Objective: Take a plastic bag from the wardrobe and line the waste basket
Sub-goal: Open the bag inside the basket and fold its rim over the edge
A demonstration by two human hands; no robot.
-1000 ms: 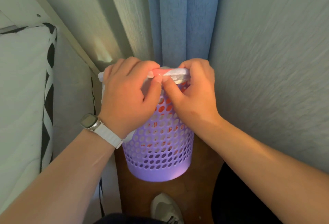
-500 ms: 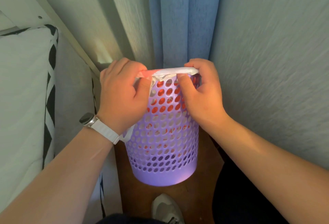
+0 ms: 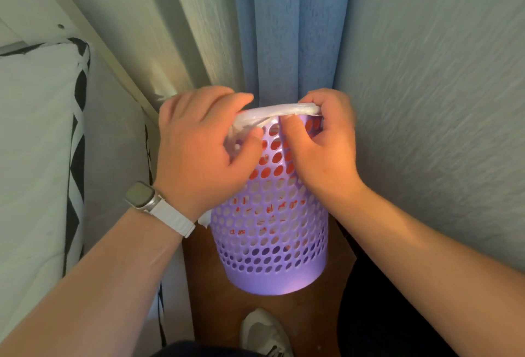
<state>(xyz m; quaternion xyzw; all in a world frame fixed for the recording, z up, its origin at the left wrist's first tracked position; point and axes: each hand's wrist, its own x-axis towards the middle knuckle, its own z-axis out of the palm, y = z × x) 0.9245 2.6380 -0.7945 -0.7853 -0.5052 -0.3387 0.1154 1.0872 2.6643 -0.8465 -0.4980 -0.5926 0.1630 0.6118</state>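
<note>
Shoe [image 3: 264, 334], pale grey, at 6 o'clock on a brown wooden floor [image 3: 210, 285]. Beyond it stands the waste basket [image 3: 272, 243], on the floor in a narrow corner. Its long axis is upright: the solid base faces 6 o'clock in the view and the open mouth faces 12 o'clock. The body is a slightly tapered cylinder of smooth lilac plastic, pierced by rows of round holes above a plain bottom band. Red print on the liner shows through the holes.

The left hand [image 3: 199, 152], with a white-strapped watch [image 3: 142, 196] on its wrist, grips the rim at 9 o'clock, fingers curled over bunched film and thumb pressing it to the wall. The right hand [image 3: 324, 146] grips the rim at 3 o'clock, fingers hooked over the edge and thumb pinching the film from outside.

The plastic bag [image 3: 275, 111], thin, whitish and crinkled, lies inside the basket with its edge rolled as a band along the near rim between the hands.

A white cushion [image 3: 34, 143] with black zigzag trim lies at 9 o'clock. A textured pale wall [image 3: 426, 72] fills 3 o'clock, and a blue woven curtain [image 3: 289, 30] hangs at 12 o'clock.
</note>
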